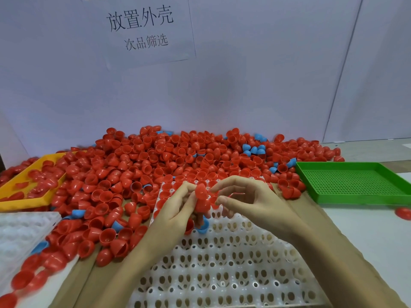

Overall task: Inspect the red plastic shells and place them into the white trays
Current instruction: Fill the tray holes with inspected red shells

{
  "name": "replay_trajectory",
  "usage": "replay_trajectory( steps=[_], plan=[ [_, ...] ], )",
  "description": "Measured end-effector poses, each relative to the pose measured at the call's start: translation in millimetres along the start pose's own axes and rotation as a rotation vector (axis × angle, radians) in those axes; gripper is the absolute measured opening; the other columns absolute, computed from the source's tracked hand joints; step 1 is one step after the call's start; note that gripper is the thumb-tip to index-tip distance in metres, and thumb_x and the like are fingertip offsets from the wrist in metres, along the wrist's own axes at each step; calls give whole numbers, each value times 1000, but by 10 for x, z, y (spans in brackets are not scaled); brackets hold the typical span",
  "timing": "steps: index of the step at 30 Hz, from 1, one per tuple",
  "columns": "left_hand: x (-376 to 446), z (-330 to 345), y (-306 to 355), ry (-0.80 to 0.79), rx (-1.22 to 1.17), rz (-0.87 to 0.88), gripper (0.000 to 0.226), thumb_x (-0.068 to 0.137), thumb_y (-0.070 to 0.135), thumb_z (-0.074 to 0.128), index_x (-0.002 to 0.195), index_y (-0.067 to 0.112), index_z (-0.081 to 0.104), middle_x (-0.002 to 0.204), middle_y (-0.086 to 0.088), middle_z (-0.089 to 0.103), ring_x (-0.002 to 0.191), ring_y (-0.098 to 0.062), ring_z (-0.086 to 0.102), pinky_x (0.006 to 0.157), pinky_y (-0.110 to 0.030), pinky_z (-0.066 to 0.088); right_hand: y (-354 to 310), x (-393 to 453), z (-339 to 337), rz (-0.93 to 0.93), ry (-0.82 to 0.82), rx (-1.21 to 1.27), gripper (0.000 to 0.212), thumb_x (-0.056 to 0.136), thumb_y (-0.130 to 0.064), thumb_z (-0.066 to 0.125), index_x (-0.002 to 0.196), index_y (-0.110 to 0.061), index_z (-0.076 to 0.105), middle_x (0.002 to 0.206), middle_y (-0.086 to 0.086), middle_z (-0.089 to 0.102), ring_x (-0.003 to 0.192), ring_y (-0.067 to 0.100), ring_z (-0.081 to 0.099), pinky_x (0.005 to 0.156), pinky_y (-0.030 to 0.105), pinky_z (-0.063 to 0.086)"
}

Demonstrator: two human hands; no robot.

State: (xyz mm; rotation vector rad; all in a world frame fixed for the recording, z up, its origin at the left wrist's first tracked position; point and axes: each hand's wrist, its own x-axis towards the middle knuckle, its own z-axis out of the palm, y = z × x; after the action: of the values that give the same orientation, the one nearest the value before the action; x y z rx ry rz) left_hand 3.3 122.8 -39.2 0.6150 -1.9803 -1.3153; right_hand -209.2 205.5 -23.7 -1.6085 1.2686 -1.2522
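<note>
A big heap of red plastic shells (169,165) covers the table's middle and back. In front of me lies a white tray (222,263) with rows of round pockets; a few red shells sit in its far rows. My left hand (175,210) grips a stack of red shells (202,200) above the tray, with a blue shell (202,226) under its lower fingers. My right hand (246,201) hovers just right of the stack, its fingertips touching the top shell, fingers loosely bent.
A yellow tray (13,203) with red shells stands at the left. A green perforated tray (355,183) stands at the right. A second white tray (20,230) lies at the near left. Blue shells (253,150) are scattered in the heap. A white wall with a paper sign (142,30) stands behind.
</note>
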Motion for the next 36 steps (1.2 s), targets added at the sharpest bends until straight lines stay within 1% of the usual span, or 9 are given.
replay_trajectory(
  steps=[5, 9, 13, 18, 22, 25, 28, 31, 36],
  plan=[
    [-14, 43, 13, -36, -97, -45, 29, 111, 35, 35, 108, 20, 60, 81, -9, 70, 70, -25, 65, 68, -29, 54, 19, -2, 44, 31, -75, -64, 18, 93, -27, 81, 110, -24, 76, 102, 2, 75, 86, 17, 73, 81, 31, 61],
    [-20, 71, 10, -47, -106, -66, 29, 112, 37, 35, 112, 22, 59, 82, -8, 71, 76, -45, 66, 69, -43, 60, 31, -2, 79, 9, -59, -116, 11, 94, -29, 79, 99, -20, 77, 90, -3, 75, 77, 13, 68, 76, 30, 60],
    [-3, 74, -1, -1, -86, -39, 27, 107, 41, 40, 125, 26, 52, 94, -12, 75, 77, -32, 76, 69, -39, 61, 27, -4, 66, 41, -7, -84, 12, 100, -24, 71, 99, -13, 74, 77, -11, 70, 70, 5, 65, 68, 22, 54],
    [7, 33, -28, 47, 89, 85, 46, 97, 34, 68, 138, 42, 48, 112, 7, 70, 90, -22, 77, 80, -31, 62, 23, -3, 48, 95, 23, -20, 18, 104, -25, 65, 104, -7, 70, 76, -6, 67, 69, 12, 64, 73, 35, 60],
    [1, 43, -18, 56, 185, 143, 39, 101, 18, 67, 133, 38, 57, 105, 7, 75, 93, -17, 77, 83, -28, 61, 6, -9, 62, 84, -4, 15, 18, 103, -27, 65, 107, -10, 70, 83, -2, 67, 73, 14, 64, 75, 44, 59],
    [-5, 24, 1, 47, 90, 96, 33, 103, 17, 63, 131, 34, 59, 107, -2, 75, 99, -23, 76, 86, -34, 62, -1, -2, 64, 40, -15, -33, 12, 104, -24, 64, 110, -18, 73, 82, -3, 65, 71, 11, 63, 72, 38, 60],
    [-11, 34, 37, 8, -12, 40, 27, 99, 30, 67, 125, 25, 59, 108, -5, 75, 97, -24, 77, 83, -30, 62, 12, -2, 60, 7, -20, -107, 13, 104, -19, 64, 111, -23, 75, 80, -6, 65, 69, 9, 63, 70, 28, 56],
    [-15, 52, 20, 38, 29, 32, 26, 92, 36, 73, 110, 23, 61, 104, 0, 76, 96, -19, 76, 83, -26, 61, 41, -3, 71, 3, -30, -178, 13, 103, -18, 66, 112, -21, 76, 78, -5, 68, 68, 10, 64, 70, 25, 55],
    [5, 14, -35, 51, 57, -15, 14, 99, 21, 70, 109, 21, 61, 102, -4, 77, 100, -19, 75, 91, -33, 59, 34, 4, 92, -25, 0, -191, 15, 104, -16, 65, 111, -20, 77, 94, -4, 75, 73, 7, 67, 70, 27, 57]
  ],
)
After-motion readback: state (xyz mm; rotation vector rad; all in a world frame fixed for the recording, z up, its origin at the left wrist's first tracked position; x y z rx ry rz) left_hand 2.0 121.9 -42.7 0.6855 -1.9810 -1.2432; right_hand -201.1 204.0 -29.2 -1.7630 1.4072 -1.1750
